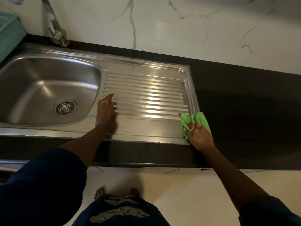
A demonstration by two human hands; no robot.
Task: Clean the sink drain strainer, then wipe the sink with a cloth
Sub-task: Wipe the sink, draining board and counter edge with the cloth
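Observation:
A steel sink [40, 82] with a ribbed drainboard [146, 98] is set in a black counter. The round drain strainer [65, 108] sits in the drain hole at the basin's bottom. My right hand [199, 134] presses a green cloth [197, 119] onto the drainboard's near right corner, at the sink's rim. My left hand [106, 110] rests flat on the left end of the ribs, fingers together, holding nothing.
A steel tap [56, 30] rises behind the basin. A teal container [9, 35] stands at the far left. The black counter [247, 111] stretches right of the sink, with a marble wall behind it. My bare feet stand on pale floor tiles below.

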